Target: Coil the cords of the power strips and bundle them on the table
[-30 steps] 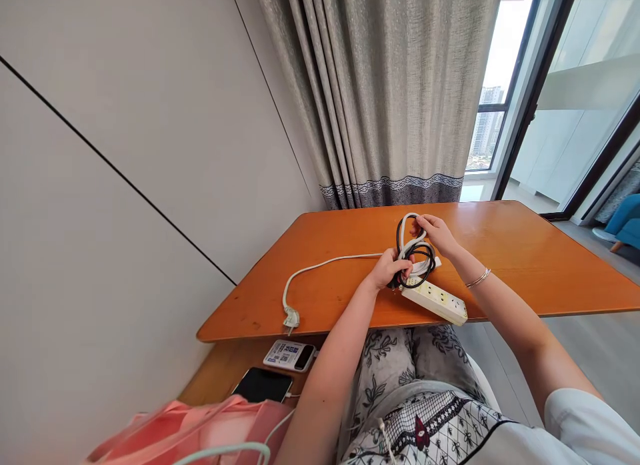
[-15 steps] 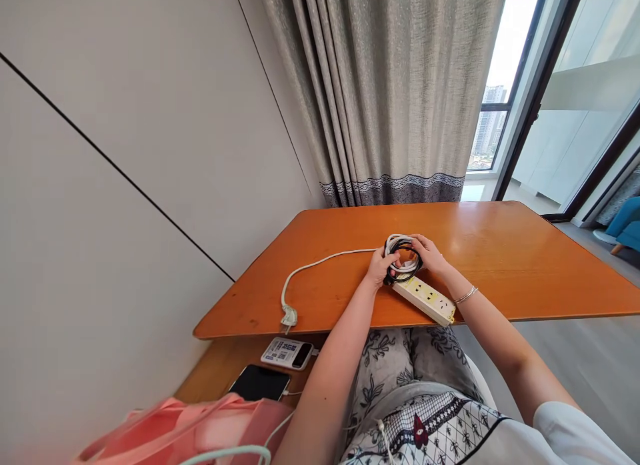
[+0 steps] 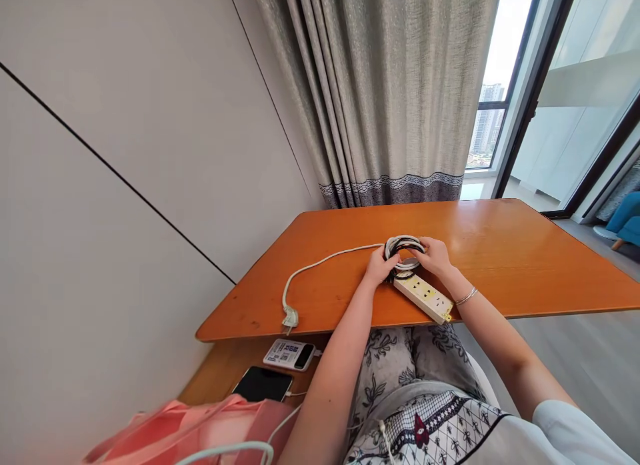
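Note:
Both hands hold a round coil of cable (image 3: 405, 239), white loops with black cable bundled among them. My left hand (image 3: 381, 266) grips the coil's left side, thumb across the strands. On its right side my right hand (image 3: 434, 257) pinches the loops between thumb and fingers. Below the coil a white power strip (image 3: 424, 296) lies slanted on the table, its near end at the front edge. One length of white cord runs left from the coil to a white plug (image 3: 290, 317) on the table. Some fingertips are hidden behind the cable.
The orange-brown wooden table (image 3: 500, 258) spreads around the hands. Lower at the left lie a power bank (image 3: 289, 354) and a black-screened phone (image 3: 263, 383) with cables, beside a pink bag (image 3: 220, 425). A grey curtain (image 3: 400, 105) hangs behind the table.
My right hand has shifted slightly right along the coil, and the black loops sit differently inside it. My left hand keeps its hold. Power strip and plug stay about where they were.

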A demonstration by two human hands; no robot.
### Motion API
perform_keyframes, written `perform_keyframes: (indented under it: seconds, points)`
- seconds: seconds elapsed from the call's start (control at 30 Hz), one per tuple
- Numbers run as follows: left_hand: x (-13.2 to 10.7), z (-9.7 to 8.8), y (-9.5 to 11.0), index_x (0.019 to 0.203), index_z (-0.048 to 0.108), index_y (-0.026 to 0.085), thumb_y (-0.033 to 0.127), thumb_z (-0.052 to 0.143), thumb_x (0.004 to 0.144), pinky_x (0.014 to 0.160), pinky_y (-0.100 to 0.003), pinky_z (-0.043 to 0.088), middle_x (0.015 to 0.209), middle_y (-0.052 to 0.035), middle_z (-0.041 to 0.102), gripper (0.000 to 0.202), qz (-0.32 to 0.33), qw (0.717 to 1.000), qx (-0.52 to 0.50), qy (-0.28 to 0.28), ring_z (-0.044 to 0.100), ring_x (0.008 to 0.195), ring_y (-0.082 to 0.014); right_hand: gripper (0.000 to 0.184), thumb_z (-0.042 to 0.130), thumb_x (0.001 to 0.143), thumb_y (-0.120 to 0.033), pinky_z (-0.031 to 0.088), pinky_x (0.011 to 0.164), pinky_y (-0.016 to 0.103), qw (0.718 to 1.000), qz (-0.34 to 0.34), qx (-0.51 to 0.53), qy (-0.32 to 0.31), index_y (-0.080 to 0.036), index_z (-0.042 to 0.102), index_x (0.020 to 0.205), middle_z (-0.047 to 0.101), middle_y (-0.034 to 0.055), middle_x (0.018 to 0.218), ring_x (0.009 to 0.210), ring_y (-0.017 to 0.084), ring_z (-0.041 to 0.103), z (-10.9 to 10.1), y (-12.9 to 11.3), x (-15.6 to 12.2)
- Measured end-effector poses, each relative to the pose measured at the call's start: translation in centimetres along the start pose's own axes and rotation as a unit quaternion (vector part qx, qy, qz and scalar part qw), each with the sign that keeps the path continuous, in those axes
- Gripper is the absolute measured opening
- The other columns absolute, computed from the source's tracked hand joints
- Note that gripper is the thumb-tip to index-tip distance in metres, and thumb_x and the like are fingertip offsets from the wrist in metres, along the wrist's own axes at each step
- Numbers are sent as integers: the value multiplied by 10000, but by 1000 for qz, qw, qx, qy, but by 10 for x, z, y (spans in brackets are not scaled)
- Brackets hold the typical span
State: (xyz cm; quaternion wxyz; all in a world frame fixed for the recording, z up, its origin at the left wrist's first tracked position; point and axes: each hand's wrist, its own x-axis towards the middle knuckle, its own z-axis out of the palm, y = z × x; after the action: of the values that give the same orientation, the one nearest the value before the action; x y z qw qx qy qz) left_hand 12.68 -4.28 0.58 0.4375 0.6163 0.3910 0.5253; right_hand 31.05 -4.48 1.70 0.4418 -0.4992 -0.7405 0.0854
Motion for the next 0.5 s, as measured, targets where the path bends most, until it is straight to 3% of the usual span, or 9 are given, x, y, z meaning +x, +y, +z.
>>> perform_keyframes:
  seconds: [0.17,0.23,0.33,0.4,0.5]
  points:
    - [3,-1,-12,799,594,188,251,655,690,678,-281,508,705,4,650,140,63,986,131,85,620,672,-160,302,639,799,-467,325,558,252,998,44,37,7,-190,688,690,632,6,608,576,140,498,5,-3,-3]
    - [2,0,-14,910,575,200,224,679,686,744,-289,524,842,-11,669,248,94,976,145,135,648,768,-165,295,640,779,-475,349,564,252,994,62,92,2,-195,699,707,640,5,623,591,149,514,10,-2,-2]
    - [-2,4,-14,1032,527,204,207,707,691,825,-335,543,1151,-102,621,385,166,951,166,203,650,1014,-212,293,635,748,-481,384,568,257,981,92,169,-7,-199,697,699,640,2,620,602,161,537,15,0,-1]
    - [-5,7,-11,976,561,199,198,689,733,925,-398,525,1285,-148,553,274,219,925,231,207,594,1164,-251,294,625,735,-475,389,559,258,975,108,196,-7,-195,681,667,618,-2,589,591,162,535,17,2,-1]
    - [-9,9,-6,852,657,202,138,599,804,1092,-473,415,1413,-133,498,98,271,892,339,129,495,1303,-281,285,604,725,-447,373,547,252,972,118,203,-2,-189,648,615,588,-6,563,576,152,514,17,2,-1]
